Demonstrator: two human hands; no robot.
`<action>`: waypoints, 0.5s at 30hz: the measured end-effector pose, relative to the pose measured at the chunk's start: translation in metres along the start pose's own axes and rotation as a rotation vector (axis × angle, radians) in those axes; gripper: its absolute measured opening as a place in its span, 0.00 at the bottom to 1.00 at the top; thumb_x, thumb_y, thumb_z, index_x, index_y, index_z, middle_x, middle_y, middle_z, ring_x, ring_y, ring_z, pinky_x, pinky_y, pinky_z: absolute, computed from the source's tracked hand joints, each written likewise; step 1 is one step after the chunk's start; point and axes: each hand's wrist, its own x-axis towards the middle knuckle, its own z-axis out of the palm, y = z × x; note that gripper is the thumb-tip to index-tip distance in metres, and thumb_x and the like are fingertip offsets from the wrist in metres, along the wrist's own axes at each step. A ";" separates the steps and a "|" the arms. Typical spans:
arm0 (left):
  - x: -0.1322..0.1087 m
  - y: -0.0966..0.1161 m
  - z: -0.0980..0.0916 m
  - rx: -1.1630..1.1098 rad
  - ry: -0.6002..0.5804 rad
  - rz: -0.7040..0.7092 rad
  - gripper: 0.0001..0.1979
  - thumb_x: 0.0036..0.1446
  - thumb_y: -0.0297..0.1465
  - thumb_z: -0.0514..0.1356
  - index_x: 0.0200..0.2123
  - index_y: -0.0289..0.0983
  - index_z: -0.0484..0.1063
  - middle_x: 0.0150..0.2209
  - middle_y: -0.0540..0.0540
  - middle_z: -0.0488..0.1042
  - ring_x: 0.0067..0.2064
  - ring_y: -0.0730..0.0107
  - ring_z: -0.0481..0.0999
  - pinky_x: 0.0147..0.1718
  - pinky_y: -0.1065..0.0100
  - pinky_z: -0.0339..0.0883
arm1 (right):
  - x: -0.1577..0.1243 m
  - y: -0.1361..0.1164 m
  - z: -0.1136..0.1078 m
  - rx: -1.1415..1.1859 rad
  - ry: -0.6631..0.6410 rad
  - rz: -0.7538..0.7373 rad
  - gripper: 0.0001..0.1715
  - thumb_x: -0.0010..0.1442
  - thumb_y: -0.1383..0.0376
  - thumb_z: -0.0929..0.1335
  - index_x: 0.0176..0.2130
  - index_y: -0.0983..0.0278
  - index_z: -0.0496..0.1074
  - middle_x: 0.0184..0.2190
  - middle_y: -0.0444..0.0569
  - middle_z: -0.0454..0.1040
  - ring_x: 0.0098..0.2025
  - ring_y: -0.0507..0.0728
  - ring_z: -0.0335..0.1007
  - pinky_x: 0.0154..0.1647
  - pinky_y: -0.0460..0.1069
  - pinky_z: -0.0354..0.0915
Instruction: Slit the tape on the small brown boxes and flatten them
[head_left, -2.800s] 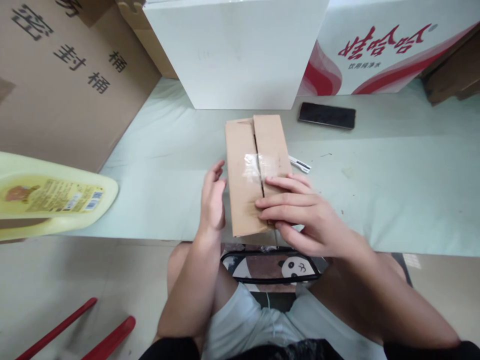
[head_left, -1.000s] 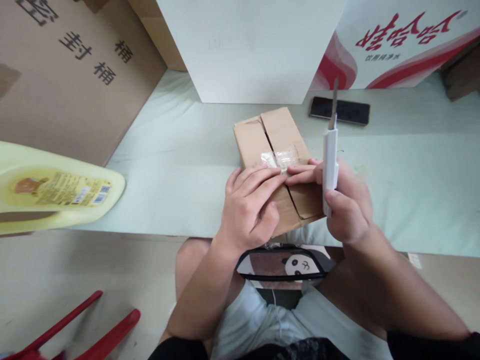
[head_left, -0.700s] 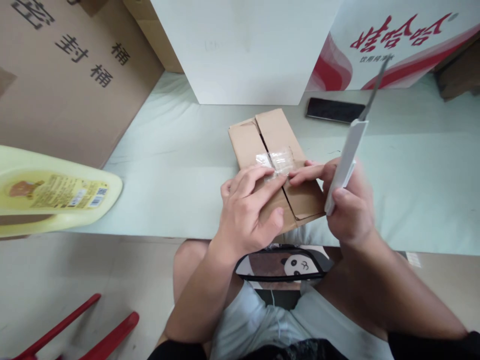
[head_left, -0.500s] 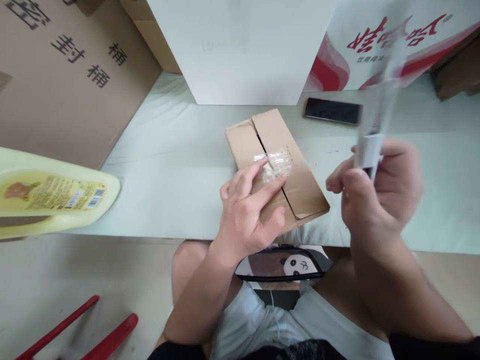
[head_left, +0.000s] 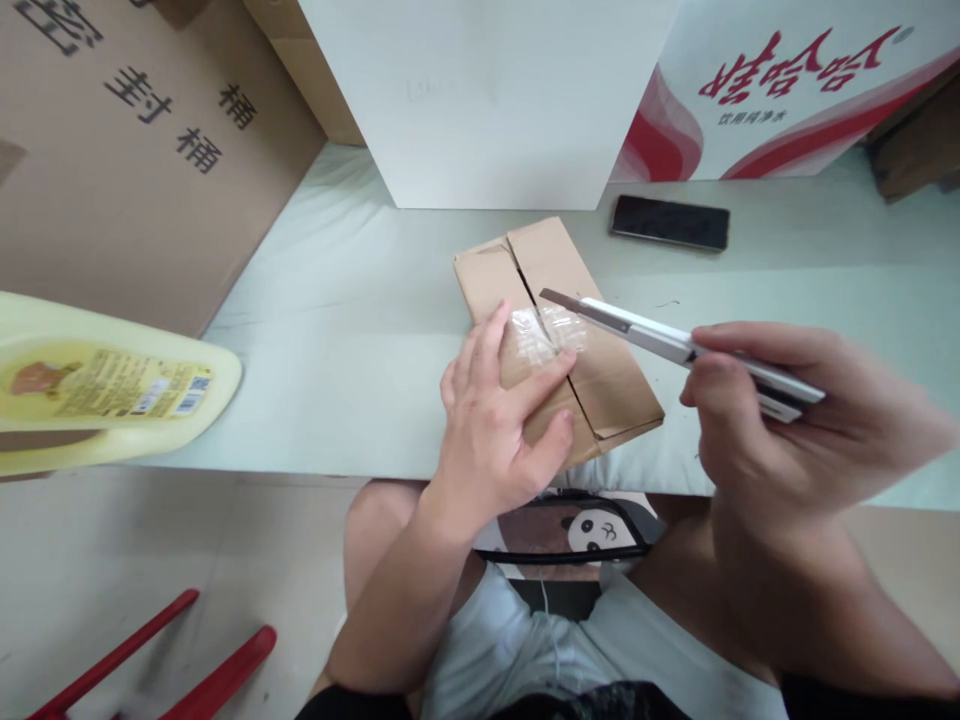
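A small brown cardboard box (head_left: 600, 350) lies at an angle near the table's front edge. Clear tape (head_left: 534, 338) crosses the dark seam between its two flaps. My left hand (head_left: 502, 410) rests spread on the box's near left part, its index fingertip at the tape. In my right hand (head_left: 787, 430) is a slim utility knife (head_left: 637, 330) with its blade out, pointing left. The blade tip appears above the seam, just past the tape; whether it touches the cardboard I cannot tell.
Behind the box stands a large white box (head_left: 495, 110), with a red-and-white carton (head_left: 750, 140) to its right. A black phone (head_left: 670, 222) lies on the pale green cloth. At left are a big brown carton (head_left: 150, 220) and a yellow bottle (head_left: 120, 370).
My right hand has turned the knife from upright to pointing left, bringing its blade over the cardboard box. My left index finger has shifted slightly left and straightened.
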 end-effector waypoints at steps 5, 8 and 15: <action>0.000 0.002 -0.001 0.014 -0.005 -0.017 0.21 0.63 0.39 0.60 0.59 0.51 0.75 0.72 0.41 0.53 0.72 0.42 0.57 0.68 0.37 0.53 | 0.002 -0.003 0.006 -0.072 0.020 -0.085 0.07 0.66 0.63 0.72 0.43 0.50 0.80 0.30 0.38 0.81 0.25 0.51 0.71 0.23 0.50 0.64; 0.001 0.002 -0.001 0.006 -0.016 -0.032 0.21 0.63 0.38 0.61 0.59 0.51 0.75 0.72 0.43 0.52 0.72 0.41 0.56 0.69 0.37 0.53 | 0.002 -0.003 0.007 -0.063 -0.026 -0.110 0.08 0.66 0.64 0.72 0.44 0.50 0.80 0.32 0.38 0.81 0.25 0.50 0.72 0.25 0.49 0.66; 0.001 0.003 -0.003 -0.003 -0.022 -0.030 0.21 0.64 0.39 0.60 0.60 0.51 0.75 0.72 0.41 0.51 0.72 0.41 0.56 0.69 0.36 0.53 | 0.003 0.002 0.008 -0.013 -0.124 -0.037 0.13 0.62 0.56 0.76 0.47 0.54 0.81 0.32 0.44 0.81 0.27 0.54 0.73 0.24 0.49 0.66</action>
